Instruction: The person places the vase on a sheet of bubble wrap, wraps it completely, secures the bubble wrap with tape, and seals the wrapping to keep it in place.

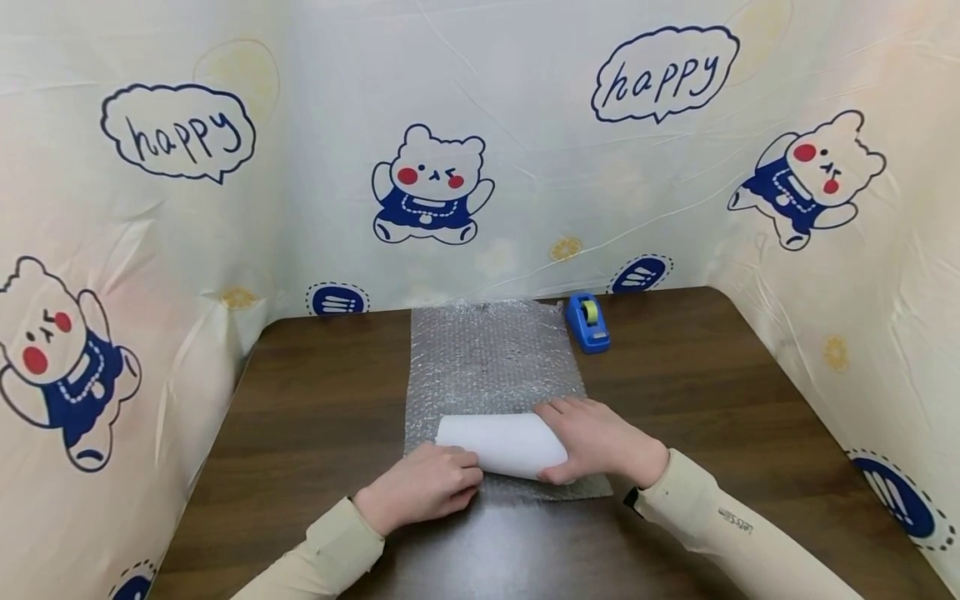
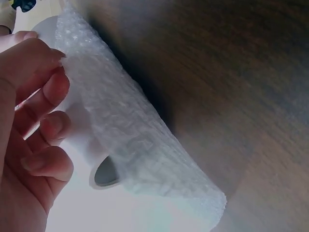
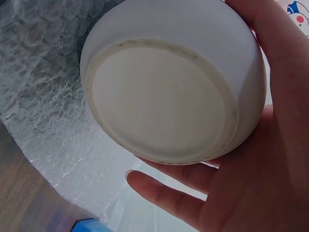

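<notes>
Across a dark brown, wood-grained bench (image 1: 322,375) stretches a long sheet of clear, dimpled bubble wrap (image 1: 487,358), its surface glinting and crinkled. On its near part, a smooth, matt white, rounded vessel (image 1: 502,442) lies on its side, its mouth toward the left and its flat, circular base toward the right. A rougher beige ring borders that base. The right hand (image 1: 600,442) is curved round the base end, holding it between spread thumb and fingers. The left hand (image 1: 423,487), by the mouth, pinches the lifted near edge of the wrap between thumb and forefinger, its other fingers loosely bent; glare in the left wrist view makes it hard to tell whether they touch the vessel. Just beside the wrap's far right corner sits a glossy blue tape dispenser (image 1: 588,333) carrying a yellow-green roll (image 1: 589,312).
</notes>
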`<state>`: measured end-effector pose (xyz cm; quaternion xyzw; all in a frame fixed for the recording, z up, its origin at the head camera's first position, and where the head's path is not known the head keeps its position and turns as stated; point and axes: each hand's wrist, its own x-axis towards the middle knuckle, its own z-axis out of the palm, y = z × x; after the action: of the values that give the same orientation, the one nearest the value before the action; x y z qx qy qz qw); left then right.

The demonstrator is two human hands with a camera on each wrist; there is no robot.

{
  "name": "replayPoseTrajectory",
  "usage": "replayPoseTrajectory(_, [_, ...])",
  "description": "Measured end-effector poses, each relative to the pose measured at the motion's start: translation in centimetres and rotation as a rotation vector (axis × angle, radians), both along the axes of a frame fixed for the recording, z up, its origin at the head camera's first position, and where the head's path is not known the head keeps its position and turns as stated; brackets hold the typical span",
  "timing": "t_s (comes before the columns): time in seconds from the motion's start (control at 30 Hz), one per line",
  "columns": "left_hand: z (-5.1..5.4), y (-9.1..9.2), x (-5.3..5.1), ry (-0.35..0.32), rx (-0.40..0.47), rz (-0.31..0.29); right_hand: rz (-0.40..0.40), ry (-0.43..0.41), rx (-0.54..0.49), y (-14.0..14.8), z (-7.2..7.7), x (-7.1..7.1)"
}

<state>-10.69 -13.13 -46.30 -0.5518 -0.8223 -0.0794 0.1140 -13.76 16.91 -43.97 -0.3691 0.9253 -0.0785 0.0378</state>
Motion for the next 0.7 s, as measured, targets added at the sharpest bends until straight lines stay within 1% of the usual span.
replayPoseTrajectory(0.1, [0.09,0.04,-0.14,0.019,0.015,0.000,0.005,0.007,0.002,0.00,-0.01,0.01])
replayPoseTrajectory(0.3, [0.13,0.09,-0.44,0.077,0.007,0.028,0.014,0.017,0.014,0.05,-0.04,0.02])
replayPoseTrajectory(0.53, [0.24,0.03,-0.61,0.111,0.013,0.042,0.024,-0.011,-0.001,0.06,0.03,0.09])
replayPoseTrajectory(0.7, [0.44,0.11,-0.82,0.125,0.029,0.043,0.047,0.004,-0.004,0.01,0.23,0.25])
